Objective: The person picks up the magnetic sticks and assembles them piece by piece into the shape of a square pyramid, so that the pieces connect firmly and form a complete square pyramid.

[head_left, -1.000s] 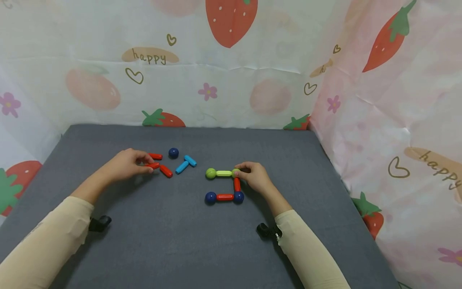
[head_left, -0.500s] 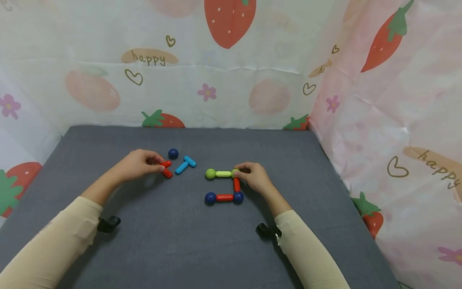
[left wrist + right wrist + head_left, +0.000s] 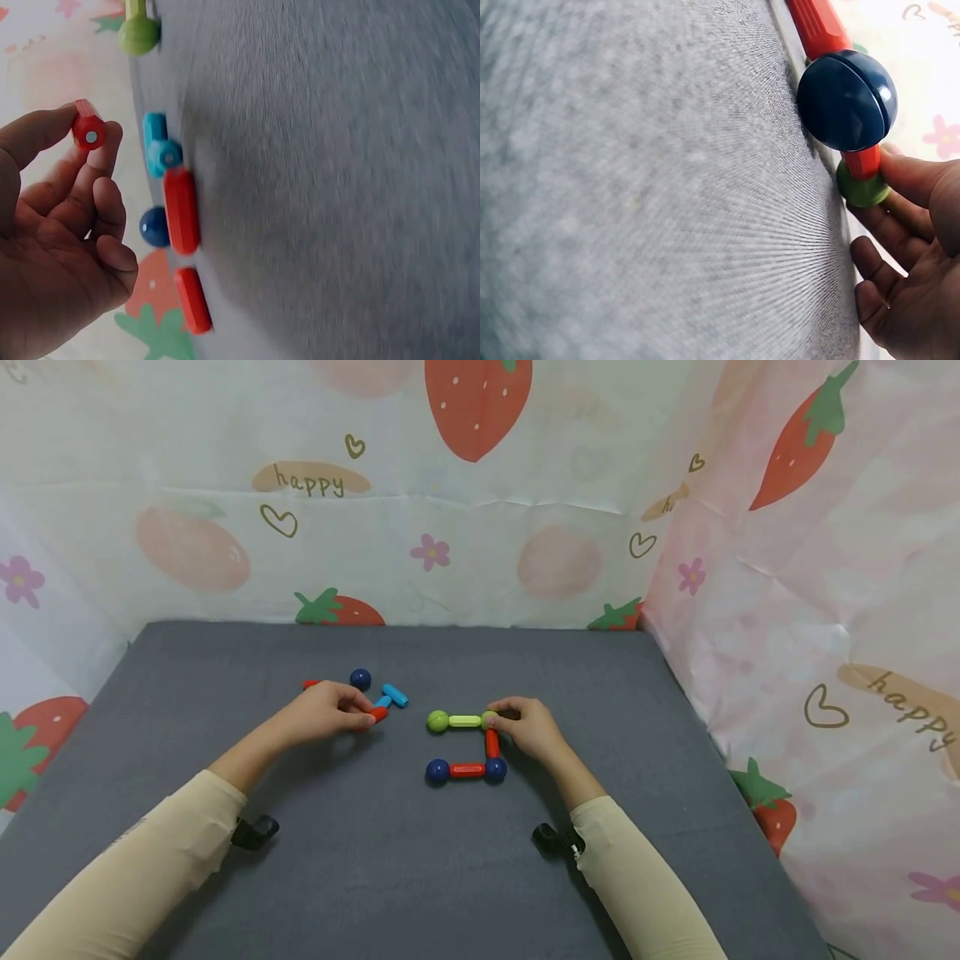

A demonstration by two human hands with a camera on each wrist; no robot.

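My left hand (image 3: 330, 708) pinches a red magnetic rod (image 3: 378, 714) between thumb and fingertips. In the left wrist view, the rod (image 3: 88, 129) shows a pale dot on its end and hangs above the table. At the centre lies a joined shape of rods and balls, open on its left side. Its upper side is a yellow-green rod (image 3: 465, 721) with a green ball (image 3: 438, 721) on the left; red rods (image 3: 467, 770) and dark blue balls (image 3: 438, 771) form the rest. My right hand (image 3: 532, 727) pinches the green ball (image 3: 864, 189) at its upper right corner.
Beyond my left hand lie two light blue rods (image 3: 395, 696) and a loose dark blue ball (image 3: 361, 679). Two loose red rods (image 3: 182, 211) show in the left wrist view. A patterned cloth (image 3: 480, 527) stands behind the grey table (image 3: 420, 877).
My left hand has moved right with the red rod, away from the other loose red rods and towards the joined shape. My right hand has stayed at the green ball.
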